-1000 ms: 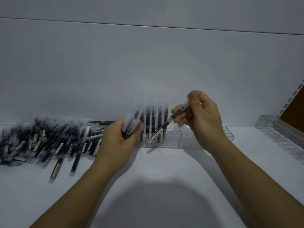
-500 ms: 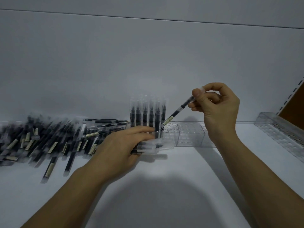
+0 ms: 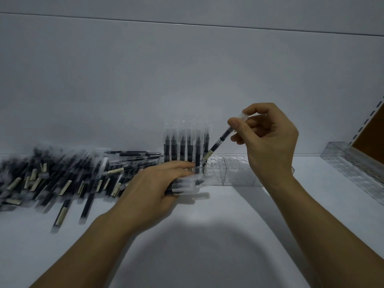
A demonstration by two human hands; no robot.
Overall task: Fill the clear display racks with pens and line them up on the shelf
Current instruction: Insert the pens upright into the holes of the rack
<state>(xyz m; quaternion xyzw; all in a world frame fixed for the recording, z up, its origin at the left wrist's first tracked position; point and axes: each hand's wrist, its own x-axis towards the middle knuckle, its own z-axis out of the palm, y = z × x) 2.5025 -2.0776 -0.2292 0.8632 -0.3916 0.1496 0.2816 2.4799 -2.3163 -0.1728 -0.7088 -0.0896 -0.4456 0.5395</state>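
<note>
Both my hands are busy with pens. My right hand [image 3: 268, 142] pinches one pen [image 3: 218, 144] near its clear cap, with my thumb and fingers curled round it. That pen is tilted, its top toward 1 o'clock and its low end down at the top of the clear rack [image 3: 234, 169], just beside the standing pens [image 3: 182, 148]. I cannot tell if the tip is in a hole yet. My left hand [image 3: 151, 192] holds a small bunch of pens [image 3: 187, 185] lying flat, with my fingers laid over them and the clear caps poking out toward 3 o'clock. The bunch is just in front of the rack's left end. At 12 o'clock from my left hand, a few dark pens stand upright in the left part of the rack. The round holes in the right part show no pens. At 9 o'clock from my left hand, a big pile of pens [image 3: 62, 175] lies on the white shelf [image 3: 207, 246], all mixed up and a bit blurry. Far off at 3 o'clock, well apart from my hands, sits a second clear rack [image 3: 357, 165], turned at a slant. Behind it all is a plain grey wall [image 3: 187, 80].
</note>
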